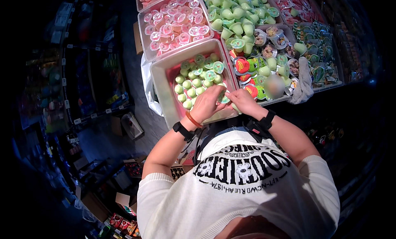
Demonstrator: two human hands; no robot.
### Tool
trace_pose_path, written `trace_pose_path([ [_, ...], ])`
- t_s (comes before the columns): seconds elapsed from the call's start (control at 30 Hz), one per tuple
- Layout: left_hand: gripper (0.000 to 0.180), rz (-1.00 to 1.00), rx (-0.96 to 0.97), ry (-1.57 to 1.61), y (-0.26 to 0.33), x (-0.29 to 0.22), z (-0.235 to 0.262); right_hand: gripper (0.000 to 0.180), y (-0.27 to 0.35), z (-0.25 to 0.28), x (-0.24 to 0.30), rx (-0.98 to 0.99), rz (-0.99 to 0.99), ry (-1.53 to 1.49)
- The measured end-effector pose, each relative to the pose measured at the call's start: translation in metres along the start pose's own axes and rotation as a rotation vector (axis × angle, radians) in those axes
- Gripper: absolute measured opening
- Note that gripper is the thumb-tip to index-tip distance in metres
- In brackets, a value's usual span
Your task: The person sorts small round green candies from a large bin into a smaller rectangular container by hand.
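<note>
A white plastic bin (160, 80) holds rows of small green jelly cups (190, 83), most standing with their rounded ends up and several at the far side showing clear printed lids. Over its near right corner my two hands meet. My left hand (206, 102) is closed round a green jelly cup (223, 98) with its shiny lid showing. My right hand (247, 103) is closed, its fingertips close to that cup; part of another green jelly cup (236, 108) shows just under them. The fingers hide much of both cups.
Beyond stands a bin of pink jelly cups (175, 26). To the right, a bin holds a heap of green cups (237, 16), cups with mixed filling (270, 51) and red-and-green packs (249, 67). A grey cloth (303, 82) hangs over its edge. Dark shelves (88, 74) stand left.
</note>
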State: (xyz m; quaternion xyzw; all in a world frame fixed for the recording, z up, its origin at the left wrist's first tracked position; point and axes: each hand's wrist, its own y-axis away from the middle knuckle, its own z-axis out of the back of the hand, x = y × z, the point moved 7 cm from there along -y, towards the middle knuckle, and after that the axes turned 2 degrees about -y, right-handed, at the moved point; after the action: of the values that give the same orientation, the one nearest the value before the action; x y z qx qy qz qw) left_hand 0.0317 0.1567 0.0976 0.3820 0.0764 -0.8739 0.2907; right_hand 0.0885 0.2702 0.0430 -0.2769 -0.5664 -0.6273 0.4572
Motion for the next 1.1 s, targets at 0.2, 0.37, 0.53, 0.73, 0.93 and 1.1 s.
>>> trace_pose_path([
  [0.2,0.049,0.019,-0.103,-0.025,-0.034,0.049,-0.025,0.038,0.013,0.007,-0.011,0.039,-0.094,-0.255],
  [0.37,0.054,0.131,-0.030,-0.212,-0.059,0.085,-0.058,0.032,0.024,0.013,-0.026,0.061,-0.108,-0.292],
  [0.53,0.051,0.150,-0.111,-0.190,-0.059,0.080,-0.058,0.029,0.030,0.015,-0.020,0.062,-0.127,-0.379],
  [0.73,0.040,0.225,-0.135,-0.160,-0.054,0.097,-0.054,0.023,0.027,0.010,-0.022,0.128,-0.177,-0.539],
  [0.93,0.030,0.260,-0.231,-0.133,-0.048,0.095,-0.033,0.031,0.030,0.000,0.000,0.259,-0.231,-0.844],
  [1.1,0.025,0.168,-0.163,0.292,-0.015,0.040,0.001,0.036,0.027,-0.003,0.013,0.259,-0.242,-1.040],
])
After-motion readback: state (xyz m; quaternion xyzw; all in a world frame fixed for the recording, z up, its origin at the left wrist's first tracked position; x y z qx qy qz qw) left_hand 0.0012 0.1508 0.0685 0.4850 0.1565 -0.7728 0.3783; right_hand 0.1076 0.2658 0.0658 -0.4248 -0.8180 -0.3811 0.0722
